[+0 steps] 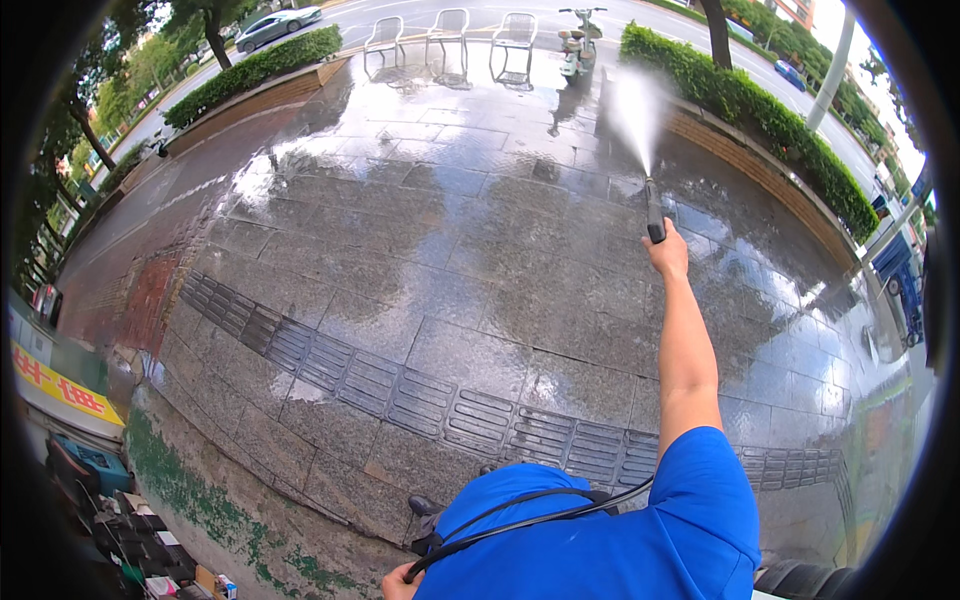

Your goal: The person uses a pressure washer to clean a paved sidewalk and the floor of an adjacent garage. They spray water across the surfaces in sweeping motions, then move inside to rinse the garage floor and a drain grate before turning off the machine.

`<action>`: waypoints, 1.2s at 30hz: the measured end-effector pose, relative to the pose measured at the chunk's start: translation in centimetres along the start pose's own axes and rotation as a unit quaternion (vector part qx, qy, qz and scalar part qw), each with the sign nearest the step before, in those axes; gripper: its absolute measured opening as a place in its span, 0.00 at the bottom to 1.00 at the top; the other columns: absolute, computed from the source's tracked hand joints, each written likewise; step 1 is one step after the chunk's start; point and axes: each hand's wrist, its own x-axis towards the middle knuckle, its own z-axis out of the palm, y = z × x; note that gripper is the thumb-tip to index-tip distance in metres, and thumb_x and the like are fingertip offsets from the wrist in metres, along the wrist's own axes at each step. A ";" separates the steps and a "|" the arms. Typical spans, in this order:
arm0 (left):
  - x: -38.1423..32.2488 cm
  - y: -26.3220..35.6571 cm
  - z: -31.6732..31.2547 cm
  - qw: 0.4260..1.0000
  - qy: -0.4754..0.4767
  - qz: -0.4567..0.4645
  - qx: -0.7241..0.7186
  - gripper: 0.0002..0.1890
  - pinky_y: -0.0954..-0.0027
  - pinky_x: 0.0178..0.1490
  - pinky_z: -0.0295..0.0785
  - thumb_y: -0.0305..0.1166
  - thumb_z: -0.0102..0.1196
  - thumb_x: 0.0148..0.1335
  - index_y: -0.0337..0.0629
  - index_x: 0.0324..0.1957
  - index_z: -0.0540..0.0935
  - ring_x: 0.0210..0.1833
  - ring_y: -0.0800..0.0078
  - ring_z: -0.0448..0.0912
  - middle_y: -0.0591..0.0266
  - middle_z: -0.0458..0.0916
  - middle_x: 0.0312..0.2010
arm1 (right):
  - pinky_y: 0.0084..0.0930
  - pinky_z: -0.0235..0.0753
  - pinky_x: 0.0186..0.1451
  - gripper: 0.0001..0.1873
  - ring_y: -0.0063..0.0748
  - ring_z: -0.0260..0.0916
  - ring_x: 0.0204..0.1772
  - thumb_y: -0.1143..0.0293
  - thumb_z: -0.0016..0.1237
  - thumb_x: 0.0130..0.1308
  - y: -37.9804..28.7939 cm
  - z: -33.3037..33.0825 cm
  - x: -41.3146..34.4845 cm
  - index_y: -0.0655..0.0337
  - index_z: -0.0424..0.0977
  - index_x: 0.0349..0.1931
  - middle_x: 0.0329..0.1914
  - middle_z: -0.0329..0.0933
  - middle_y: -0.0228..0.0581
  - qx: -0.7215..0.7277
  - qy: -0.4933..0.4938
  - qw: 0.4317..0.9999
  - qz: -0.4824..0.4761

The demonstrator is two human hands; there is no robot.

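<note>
My right hand (667, 249), on an outstretched arm, grips the black handle of a pressure-washer spray gun (654, 210). A white fan of water (639, 112) shoots from its nozzle towards the end of the brick planter. Low in the picture, my left hand (400, 582) is closed around a black hose (517, 514), which runs across the front of my blue shirt; part of this hand is cut off by the picture's edge. Wet stone paving (450, 247) spreads before me and reflects the sky and trees.
Several metal chairs (514, 37) and a parked scooter (579, 49) stand at the road side. Brick planters with hedges (780, 142) flank the paving. A tactile paving strip (420, 401) crosses near my feet. Boxes and tools (142, 532) lie at lower left. A blue vehicle (900, 277) is at right.
</note>
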 end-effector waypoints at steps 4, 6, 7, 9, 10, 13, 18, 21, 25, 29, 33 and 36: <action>-0.4 0.8 0.1 1.000 0.000 -0.006 -0.004 0.20 0.67 0.48 0.75 0.33 0.67 0.58 0.35 0.51 0.84 0.41 0.74 0.80 0.60 0.87 0.38 | 0.43 0.74 0.61 0.39 0.52 0.75 0.61 0.57 0.64 0.56 0.1 0.0 -0.2 0.47 0.63 0.68 0.57 0.78 0.49 0.002 -0.002 1.000 0.008; -0.7 1.3 0.1 1.000 0.003 -0.016 0.007 0.20 0.67 0.48 0.75 0.34 0.67 0.58 0.35 0.51 0.84 0.41 0.74 0.80 0.60 0.87 0.38 | 0.44 0.74 0.59 0.37 0.54 0.75 0.59 0.58 0.65 0.54 0.1 0.0 -0.4 0.48 0.66 0.65 0.55 0.79 0.51 0.015 0.013 1.000 0.000; -0.8 1.4 0.1 1.000 0.005 -0.021 0.016 0.20 0.67 0.48 0.75 0.34 0.68 0.58 0.36 0.51 0.84 0.41 0.74 0.80 0.60 0.87 0.38 | 0.45 0.75 0.58 0.36 0.55 0.76 0.58 0.58 0.66 0.54 0.2 0.0 -0.6 0.48 0.67 0.64 0.53 0.80 0.51 0.018 0.021 1.000 -0.002; -0.8 1.5 0.1 0.999 0.006 -0.024 0.020 0.20 0.67 0.48 0.75 0.35 0.68 0.58 0.37 0.51 0.84 0.41 0.74 0.80 0.60 0.87 0.38 | 0.45 0.75 0.58 0.36 0.55 0.76 0.58 0.58 0.66 0.54 0.2 0.0 -0.6 0.48 0.67 0.64 0.53 0.80 0.51 0.019 0.019 1.000 -0.006; -0.8 1.4 0.1 1.000 0.003 -0.023 0.016 0.20 0.67 0.49 0.75 0.35 0.68 0.59 0.37 0.51 0.84 0.41 0.74 0.80 0.60 0.87 0.38 | 0.45 0.75 0.58 0.36 0.55 0.76 0.58 0.58 0.66 0.54 0.1 0.0 -0.7 0.48 0.67 0.64 0.53 0.80 0.51 0.015 0.017 1.000 -0.004; -0.7 1.3 0.1 0.999 0.006 -0.030 0.023 0.20 0.67 0.49 0.75 0.36 0.67 0.58 0.39 0.51 0.85 0.42 0.75 0.81 0.60 0.87 0.38 | 0.44 0.74 0.60 0.35 0.52 0.75 0.60 0.57 0.63 0.57 0.1 -0.2 -0.7 0.45 0.65 0.65 0.56 0.79 0.49 0.004 -0.004 1.000 0.005; -1.2 2.4 0.3 0.998 0.014 -0.037 0.042 0.19 0.67 0.50 0.75 0.36 0.67 0.58 0.41 0.51 0.85 0.42 0.75 0.81 0.61 0.88 0.38 | 0.45 0.75 0.58 0.36 0.55 0.76 0.58 0.58 0.65 0.55 0.0 -0.1 -1.0 0.47 0.67 0.64 0.54 0.79 0.52 0.019 0.012 1.000 -0.004; -1.6 2.9 0.4 0.998 0.020 -0.045 0.049 0.19 0.67 0.50 0.75 0.36 0.67 0.58 0.41 0.51 0.85 0.42 0.75 0.81 0.62 0.88 0.38 | 0.45 0.75 0.57 0.37 0.56 0.76 0.57 0.58 0.66 0.54 0.0 -0.2 -1.0 0.49 0.67 0.64 0.53 0.79 0.53 0.018 0.003 1.000 -0.002; -1.3 2.4 0.4 0.999 0.016 -0.029 0.030 0.18 0.67 0.48 0.75 0.35 0.66 0.59 0.39 0.50 0.85 0.41 0.75 0.81 0.61 0.87 0.37 | 0.45 0.75 0.57 0.36 0.56 0.76 0.57 0.59 0.66 0.54 0.1 -0.1 -1.2 0.48 0.67 0.64 0.53 0.79 0.52 0.015 -0.003 1.000 -0.002; -0.9 1.2 0.2 0.999 0.014 -0.018 0.025 0.17 0.67 0.46 0.76 0.32 0.66 0.59 0.37 0.49 0.85 0.40 0.75 0.80 0.61 0.87 0.37 | 0.46 0.75 0.56 0.34 0.56 0.76 0.57 0.59 0.65 0.54 0.1 0.0 -1.3 0.47 0.68 0.62 0.52 0.80 0.51 0.022 0.010 1.000 -0.011; -0.6 0.4 0.1 1.000 0.011 -0.022 0.003 0.17 0.68 0.47 0.76 0.31 0.66 0.59 0.36 0.49 0.85 0.40 0.75 0.80 0.61 0.87 0.37 | 0.46 0.75 0.58 0.33 0.55 0.76 0.58 0.58 0.64 0.56 0.1 -0.2 -1.1 0.46 0.66 0.63 0.53 0.79 0.50 0.016 -0.003 1.000 -0.005; -0.4 0.0 0.2 1.000 0.011 -0.024 -0.009 0.17 0.68 0.47 0.76 0.29 0.66 0.59 0.35 0.49 0.84 0.40 0.75 0.80 0.60 0.87 0.38 | 0.46 0.75 0.59 0.35 0.55 0.75 0.58 0.58 0.64 0.56 0.0 -0.3 -0.9 0.45 0.65 0.64 0.54 0.79 0.50 0.009 -0.009 1.000 -0.002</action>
